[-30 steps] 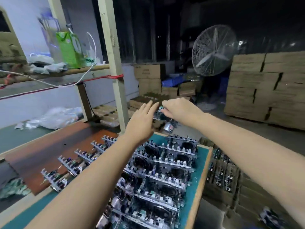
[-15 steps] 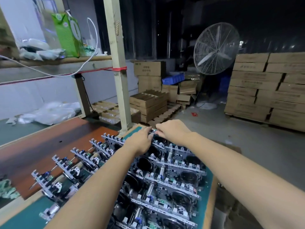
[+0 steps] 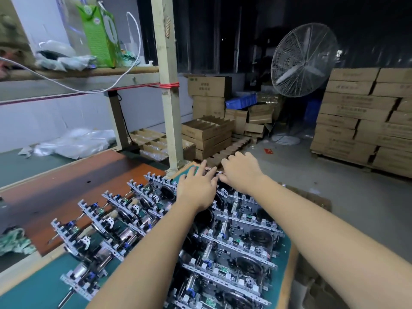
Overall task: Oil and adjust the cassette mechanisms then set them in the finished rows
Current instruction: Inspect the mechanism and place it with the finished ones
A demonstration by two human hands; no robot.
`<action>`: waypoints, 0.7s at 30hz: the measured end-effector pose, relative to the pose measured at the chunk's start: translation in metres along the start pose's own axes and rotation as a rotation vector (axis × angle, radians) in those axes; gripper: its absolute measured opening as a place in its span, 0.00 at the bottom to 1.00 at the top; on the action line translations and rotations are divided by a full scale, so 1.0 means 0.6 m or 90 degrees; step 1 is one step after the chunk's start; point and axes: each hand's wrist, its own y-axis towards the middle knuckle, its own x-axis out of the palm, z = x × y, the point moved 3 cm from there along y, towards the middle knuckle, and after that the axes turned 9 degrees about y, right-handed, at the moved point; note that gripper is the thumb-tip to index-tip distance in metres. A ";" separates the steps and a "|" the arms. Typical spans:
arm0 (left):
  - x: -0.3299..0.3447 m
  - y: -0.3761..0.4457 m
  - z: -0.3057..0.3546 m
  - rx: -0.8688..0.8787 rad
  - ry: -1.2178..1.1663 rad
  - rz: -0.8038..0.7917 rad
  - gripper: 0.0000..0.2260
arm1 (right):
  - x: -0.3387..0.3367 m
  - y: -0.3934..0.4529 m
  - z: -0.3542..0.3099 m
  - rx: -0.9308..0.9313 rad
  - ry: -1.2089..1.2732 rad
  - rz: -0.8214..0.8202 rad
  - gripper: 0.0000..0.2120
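The desk (image 3: pixel 26 293), topped with a green mat, carries the work, and everything here is placed against the wooden post (image 3: pixel 169 108) that rises from its far edge. The finished rows (image 3: pixel 234 237) of cassette mechanisms fill the mat in front of the post and to its right, packed edge to edge in tidy lines, probably so that done units are easy to count and do not knock each other. A looser line of mechanisms (image 3: pixel 107 221) stands on edge in front of the post and to its left, beside a brown board (image 3: pixel 66 184); whether these are done or waiting, I cannot tell.

Both arms reach to the far end of the rows, just right of the post's foot. The left hand (image 3: pixel 197 186) lies flat with fingers straight and slightly spread, pressing down on the last unit there, seemingly to steady and square it. The right hand (image 3: pixel 240 172) is beside it, touching it, fingers curled down over a cassette mechanism (image 3: pixel 211 171) of which only a thin metal edge shows between the two hands. The fingers appear closed on that edge, though the tips are hidden. The mechanism sits at the far end of the row, directly under the fingers, and looks to be in the act of being seated.
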 end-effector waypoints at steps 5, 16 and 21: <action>-0.050 -0.023 -0.008 -0.013 -0.160 0.056 0.20 | -0.069 -0.046 -0.029 0.004 0.190 0.085 0.15; -0.176 -0.426 -0.121 -0.058 -0.168 0.197 0.11 | -0.223 -0.285 -0.262 -0.139 0.570 -0.075 0.15; -0.154 -0.638 -0.159 -0.287 -0.218 0.225 0.10 | -0.234 -0.355 -0.418 -0.278 0.700 -0.228 0.15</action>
